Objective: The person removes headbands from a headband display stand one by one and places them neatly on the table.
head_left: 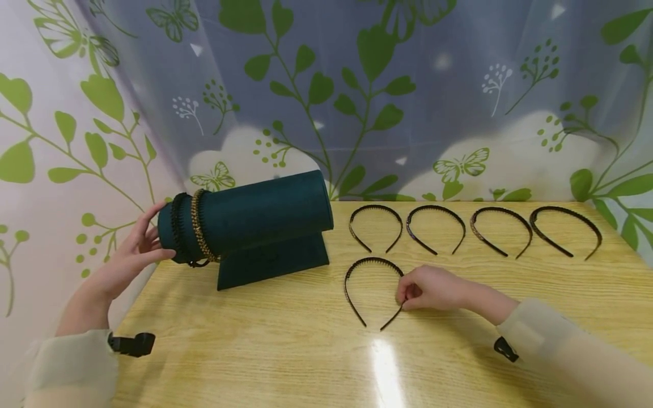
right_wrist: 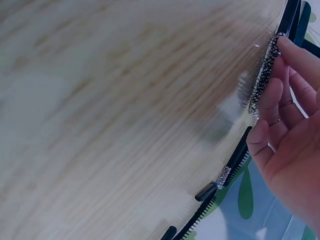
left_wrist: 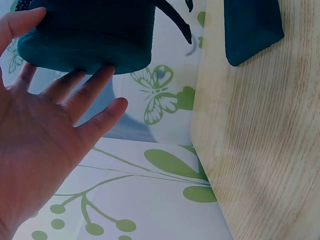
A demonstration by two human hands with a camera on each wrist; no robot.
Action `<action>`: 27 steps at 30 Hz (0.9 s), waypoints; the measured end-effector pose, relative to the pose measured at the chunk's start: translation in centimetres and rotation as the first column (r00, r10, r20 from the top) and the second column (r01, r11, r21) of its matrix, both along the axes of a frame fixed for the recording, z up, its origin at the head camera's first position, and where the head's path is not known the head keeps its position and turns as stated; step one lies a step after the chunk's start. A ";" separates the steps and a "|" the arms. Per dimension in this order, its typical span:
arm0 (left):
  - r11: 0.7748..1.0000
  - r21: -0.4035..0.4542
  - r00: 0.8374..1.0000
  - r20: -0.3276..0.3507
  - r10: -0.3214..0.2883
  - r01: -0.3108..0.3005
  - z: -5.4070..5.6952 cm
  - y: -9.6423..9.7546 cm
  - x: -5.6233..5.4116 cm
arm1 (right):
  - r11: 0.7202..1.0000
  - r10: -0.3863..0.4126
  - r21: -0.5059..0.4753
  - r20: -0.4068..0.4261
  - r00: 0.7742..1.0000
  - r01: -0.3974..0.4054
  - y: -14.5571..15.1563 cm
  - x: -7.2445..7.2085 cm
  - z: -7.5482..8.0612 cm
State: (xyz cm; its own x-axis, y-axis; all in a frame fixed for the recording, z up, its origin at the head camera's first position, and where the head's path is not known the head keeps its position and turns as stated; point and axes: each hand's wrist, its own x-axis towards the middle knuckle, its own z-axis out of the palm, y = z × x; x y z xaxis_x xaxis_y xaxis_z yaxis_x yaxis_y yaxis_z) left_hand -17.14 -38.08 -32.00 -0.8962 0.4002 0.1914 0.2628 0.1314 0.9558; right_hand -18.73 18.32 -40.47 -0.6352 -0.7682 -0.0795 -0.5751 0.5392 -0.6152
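Note:
A dark green velvet roll stand (head_left: pixel 270 209) stands at the left of the table, with a black headband (head_left: pixel 177 226) and a gold beaded headband (head_left: pixel 202 226) around its left part. My left hand (head_left: pixel 135 249) rests on the roll's left end, thumb in front; in the left wrist view, its fingers (left_wrist: pixel 92 92) reach loosely against the end face. Nearer the front lies a dark toothed headband (head_left: pixel 352 292), and my right hand (head_left: pixel 433 288) pinches its right side. The right wrist view shows thumb and fingers at a glittery headband (right_wrist: pixel 262 80).
Behind the right hand, several dark headbands (head_left: pixel 376 207) lie in a row along the back of the wooden table (head_left: pixel 285 351). A leaf-and-butterfly patterned curtain (head_left: pixel 433 141) hangs close behind the table and at both sides.

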 end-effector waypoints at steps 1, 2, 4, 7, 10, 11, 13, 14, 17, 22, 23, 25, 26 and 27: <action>1.000 -0.001 1.000 0.000 0.000 0.000 0.0 0.0 0.0 | 1.000 -0.001 0.002 -0.005 1.000 0.001 -0.1 0.1 0.0; 1.000 0.000 1.000 -0.002 -0.002 0.002 0.0 0.0 0.0 | 1.000 -0.003 0.006 -0.012 1.000 0.004 -0.1 0.1 0.1; 1.000 0.004 1.000 -0.007 -0.007 0.007 0.0 0.0 0.0 | 1.000 -0.007 0.011 -0.024 1.000 0.007 -0.2 0.2 0.2; 1.000 0.008 1.000 -0.010 -0.010 0.010 0.1 0.1 -0.1 | 1.000 -0.010 0.016 -0.031 0.999 0.010 -0.3 0.4 0.3; 1.000 0.006 1.000 -0.006 -0.006 0.006 0.1 0.1 -0.1 | 1.000 -0.009 0.007 -0.034 0.999 0.009 -0.4 0.4 0.8; 1.000 0.004 1.000 -0.004 -0.004 0.004 0.1 0.1 -0.1 | 1.000 -0.009 0.002 -0.041 0.999 0.009 -0.5 0.3 1.0; 1.000 0.000 1.000 -0.001 0.003 -0.003 0.1 0.2 -0.1 | 1.000 -0.009 -0.013 -0.063 0.998 0.009 -0.9 0.1 1.8; 1.000 -0.004 1.000 0.000 0.008 -0.008 0.2 0.2 -0.1 | 1.000 -0.011 -0.023 -0.077 0.997 0.009 -1.1 -0.1 2.4; 1.000 -0.021 1.000 0.003 0.023 -0.023 0.2 0.1 0.0 | 0.998 -0.017 -0.066 -0.114 0.993 0.010 -2.5 -0.7 4.6; 1.000 -0.022 1.000 0.002 0.017 -0.017 0.0 0.1 0.1 | 0.985 -0.001 -0.170 -0.169 0.986 -0.028 -5.5 -1.2 8.7; 1.000 -0.017 1.000 0.001 0.013 -0.013 0.0 0.1 0.1 | 0.982 0.004 -0.186 -0.180 0.984 -0.038 -6.1 -1.3 9.3; 1.000 -0.012 1.000 -0.002 0.008 -0.008 -0.1 0.1 0.1 | 0.977 0.007 -0.208 -0.204 0.979 -0.050 -7.4 -1.4 10.4; 1.000 -0.011 1.000 -0.003 0.005 -0.005 0.0 0.1 0.1 | 0.975 0.005 -0.215 -0.211 0.977 -0.051 -8.1 -1.6 10.9; 1.000 -0.010 1.000 -0.004 0.004 -0.004 0.0 0.1 0.1 | 0.973 0.003 -0.223 -0.215 0.977 -0.052 -8.7 -1.7 11.4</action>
State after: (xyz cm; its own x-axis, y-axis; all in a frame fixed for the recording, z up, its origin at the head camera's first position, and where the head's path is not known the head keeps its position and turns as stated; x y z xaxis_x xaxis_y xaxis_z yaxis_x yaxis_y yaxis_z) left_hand -17.04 -38.00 -32.03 -0.8970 0.3989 0.1906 0.2658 0.1420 0.9535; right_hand -20.42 9.60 -29.02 -0.5967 -0.7680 0.2329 -0.7185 0.3819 -0.5814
